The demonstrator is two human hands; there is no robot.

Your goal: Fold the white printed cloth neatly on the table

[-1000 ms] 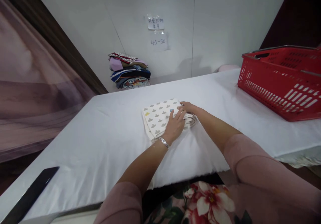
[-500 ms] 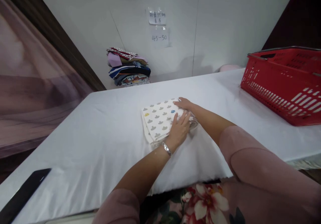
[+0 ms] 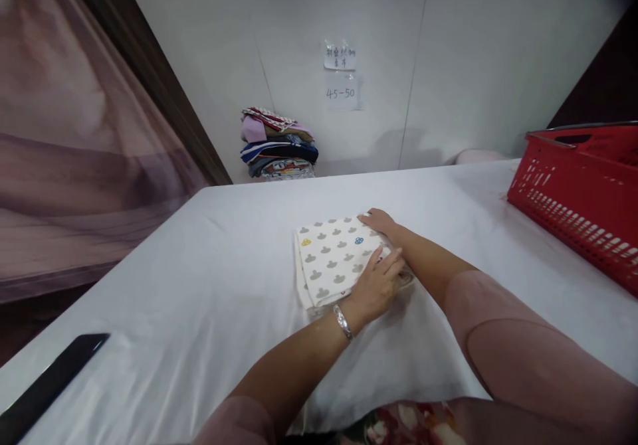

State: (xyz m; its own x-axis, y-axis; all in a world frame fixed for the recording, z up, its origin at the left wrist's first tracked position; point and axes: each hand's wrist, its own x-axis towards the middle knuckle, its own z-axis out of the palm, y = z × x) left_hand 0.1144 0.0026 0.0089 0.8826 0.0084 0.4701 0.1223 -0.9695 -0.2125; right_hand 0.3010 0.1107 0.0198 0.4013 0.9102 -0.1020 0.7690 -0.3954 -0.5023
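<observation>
A folded cream cloth (image 3: 331, 262) printed with small grey shapes lies in the middle of the white-covered table (image 3: 209, 279). My left hand (image 3: 377, 283), with a silver bracelet at the wrist, lies flat on the cloth's near right corner, fingers stretched out. My right hand (image 3: 379, 221) rests on the cloth's far right edge, fingers extended along it. Neither hand lifts the cloth.
A red plastic basket (image 3: 581, 192) stands at the table's right side. A stack of folded clothes (image 3: 277, 151) sits against the back wall beneath two paper notes (image 3: 341, 74). A dark flat object (image 3: 47, 387) lies at the near left edge. A pink curtain (image 3: 64, 166) hangs left.
My left hand slid rightward along the cloth's near edge toward its right corner. My right hand stayed at the far right edge. The view shifted left and down.
</observation>
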